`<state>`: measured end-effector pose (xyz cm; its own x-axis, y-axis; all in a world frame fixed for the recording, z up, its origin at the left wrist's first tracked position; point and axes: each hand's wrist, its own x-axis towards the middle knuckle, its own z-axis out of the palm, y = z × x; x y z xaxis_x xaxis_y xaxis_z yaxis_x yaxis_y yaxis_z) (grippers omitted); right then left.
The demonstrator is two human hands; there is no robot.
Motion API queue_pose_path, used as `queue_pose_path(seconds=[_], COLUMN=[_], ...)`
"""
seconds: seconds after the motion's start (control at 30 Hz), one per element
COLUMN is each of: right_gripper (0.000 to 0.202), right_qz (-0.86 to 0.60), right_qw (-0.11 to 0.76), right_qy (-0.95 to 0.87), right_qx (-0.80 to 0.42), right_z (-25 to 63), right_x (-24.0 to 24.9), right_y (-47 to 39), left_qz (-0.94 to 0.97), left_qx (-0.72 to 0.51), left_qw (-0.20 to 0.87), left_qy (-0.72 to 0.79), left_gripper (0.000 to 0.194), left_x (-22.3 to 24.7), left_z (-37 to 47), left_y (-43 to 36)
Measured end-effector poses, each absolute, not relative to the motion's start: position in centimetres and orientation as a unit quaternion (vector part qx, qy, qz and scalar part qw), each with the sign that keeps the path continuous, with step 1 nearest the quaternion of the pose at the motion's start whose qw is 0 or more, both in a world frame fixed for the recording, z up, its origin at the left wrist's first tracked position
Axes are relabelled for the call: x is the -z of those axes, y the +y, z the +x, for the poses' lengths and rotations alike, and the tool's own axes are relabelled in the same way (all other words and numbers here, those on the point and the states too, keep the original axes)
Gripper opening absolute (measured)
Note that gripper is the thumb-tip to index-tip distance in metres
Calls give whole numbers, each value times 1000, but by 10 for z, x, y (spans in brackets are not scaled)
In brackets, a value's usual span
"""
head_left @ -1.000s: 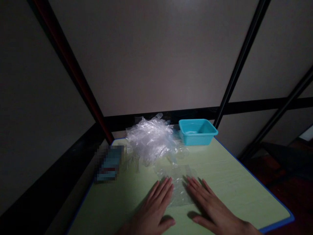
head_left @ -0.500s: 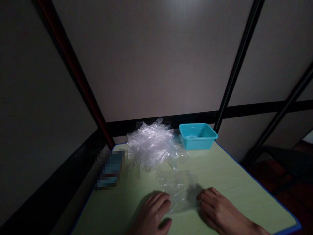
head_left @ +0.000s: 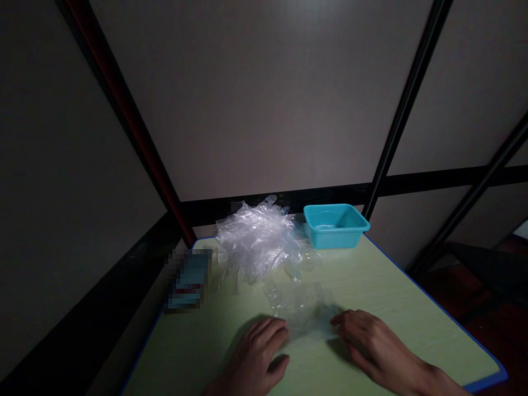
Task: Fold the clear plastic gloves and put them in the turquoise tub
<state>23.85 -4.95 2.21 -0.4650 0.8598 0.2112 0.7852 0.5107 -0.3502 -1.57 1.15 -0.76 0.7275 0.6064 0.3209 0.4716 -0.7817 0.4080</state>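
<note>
Though blurred into blocks, worth noting first at the left edge of the table [head_left: 391, 297]: a flat bluish object [head_left: 190, 280], perhaps set aside to keep out of the hands' way. Next, toward the far edge, a loose heap of crinkled clear plastic [head_left: 259, 236], probably set back there to be near at hand without crowding the work. Nearer, the left hand [head_left: 258, 355], palm down, fingers loosely curled and thumb well apart, with nothing visibly gripped; fingertips by the near left part of a thin clear plastic piece [head_left: 299, 308], perhaps to steady such light film. Between both hands, that same piece, spread fairly flat on the tabletop, just in front of the heap. Beyond, beside the heap's right side, a turquoise basin [head_left: 335, 239], upright, likely placed open side up for easy reach. Nearest the right side, the right hand [head_left: 375, 341], fingers bent and drawn together at the film's right edge, seemingly for fine control; impossible to tell whether pinching or only touching.
</note>
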Motion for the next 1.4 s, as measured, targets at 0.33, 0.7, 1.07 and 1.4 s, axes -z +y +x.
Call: queue_pose_path(seconds=[0.33,0.7,1.07,1.4], right_gripper=[17,32,27,49], right_qz=[-522,-522,-597,-554], right_qw=[354,417,303,170], right_qy=[-678,-385,-497,-804], right_qx=[-376,-637,-552,-131], right_z=[235,228,252,242], right_x=[-36,-20,16,-7], right_y=[-42,-49,-75,-40], left_qz=[774,702,802,854], left_qx=[-372,-328,-329,-286], left_qw=[351,507,374,273], left_qy=[374,377,332,338], left_gripper=[15,18,35,27], left_x=[-13,-33,-6,-7], left_z=[-12,13,65,1], left_y=[27,73,92,58])
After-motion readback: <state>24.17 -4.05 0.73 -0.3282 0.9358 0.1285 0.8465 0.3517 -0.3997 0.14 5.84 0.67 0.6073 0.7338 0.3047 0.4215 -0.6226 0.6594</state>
